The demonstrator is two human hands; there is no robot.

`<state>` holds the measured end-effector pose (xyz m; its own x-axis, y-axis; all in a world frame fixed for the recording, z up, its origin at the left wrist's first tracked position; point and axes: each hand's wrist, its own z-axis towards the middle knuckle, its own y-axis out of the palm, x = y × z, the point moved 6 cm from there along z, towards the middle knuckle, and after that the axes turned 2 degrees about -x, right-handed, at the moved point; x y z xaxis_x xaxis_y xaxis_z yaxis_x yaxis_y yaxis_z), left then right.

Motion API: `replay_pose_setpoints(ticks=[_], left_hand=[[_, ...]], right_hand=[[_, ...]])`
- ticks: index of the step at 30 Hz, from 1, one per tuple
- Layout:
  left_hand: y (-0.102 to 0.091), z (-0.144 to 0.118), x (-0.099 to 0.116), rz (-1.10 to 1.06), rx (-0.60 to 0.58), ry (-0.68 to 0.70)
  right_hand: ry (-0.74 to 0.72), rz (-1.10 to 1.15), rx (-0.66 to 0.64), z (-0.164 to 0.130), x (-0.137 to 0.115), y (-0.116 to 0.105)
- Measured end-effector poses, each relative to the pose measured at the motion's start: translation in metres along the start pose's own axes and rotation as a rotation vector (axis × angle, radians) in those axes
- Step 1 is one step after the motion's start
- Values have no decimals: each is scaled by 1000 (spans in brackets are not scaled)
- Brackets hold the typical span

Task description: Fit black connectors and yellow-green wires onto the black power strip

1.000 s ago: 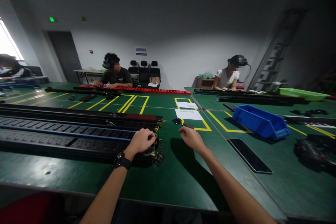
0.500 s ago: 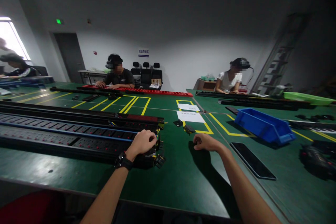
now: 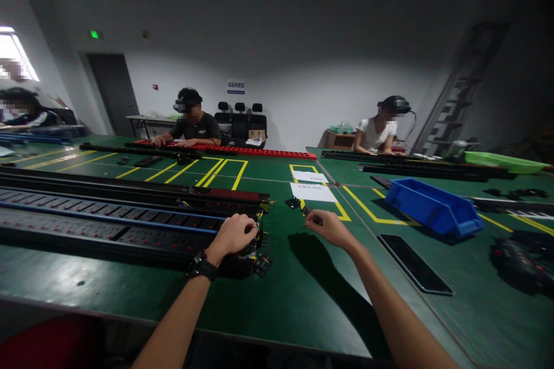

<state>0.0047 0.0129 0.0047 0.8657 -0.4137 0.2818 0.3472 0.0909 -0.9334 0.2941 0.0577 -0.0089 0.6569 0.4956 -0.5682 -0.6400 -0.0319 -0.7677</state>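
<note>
Long black power strips point(image 3: 130, 236) with rows of sockets and red dots lie side by side at the left, wires and small black parts at their right end. My left hand point(image 3: 237, 233), a watch on its wrist, is curled over that end of the nearest strip; its fingertips are partly hidden. To the right, my right hand point(image 3: 328, 227) hovers above the green table with thumb and fingers pinched together. What it pinches, if anything, is too small to tell. Just beyond it lies a small black part point(image 3: 293, 203), and another dark piece is mostly covered by the hand.
A blue bin point(image 3: 433, 207) and a black phone-like slab point(image 3: 415, 264) are at the right. White paper sheets point(image 3: 312, 192) lie ahead on the green table point(image 3: 268, 311). Two people point(image 3: 197, 124) point(image 3: 378, 130) work across it, near a red frame point(image 3: 268, 153).
My right hand has moved left and slightly up, closer to the small black parts and the strips' end. My left hand has stayed in place.
</note>
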Motion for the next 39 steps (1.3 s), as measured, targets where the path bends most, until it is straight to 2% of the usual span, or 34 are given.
replay_pose_setpoints(ticks=[5, 8, 17, 25, 39], left_hand=[[2, 1, -2, 14, -4, -9], [3, 1, -3, 16, 12, 7], [3, 2, -4, 15, 26, 25], [2, 1, -3, 1, 17, 19], [4, 2, -3, 24, 14, 18]], right_hand=[[-21, -62, -111, -1, -11, 23], [-29, -78, -117, -2, -12, 29], [-23, -141, -109, -3, -19, 27], [14, -198, -169, -3, -18, 29], [26, -214, -197, -3, -19, 31]])
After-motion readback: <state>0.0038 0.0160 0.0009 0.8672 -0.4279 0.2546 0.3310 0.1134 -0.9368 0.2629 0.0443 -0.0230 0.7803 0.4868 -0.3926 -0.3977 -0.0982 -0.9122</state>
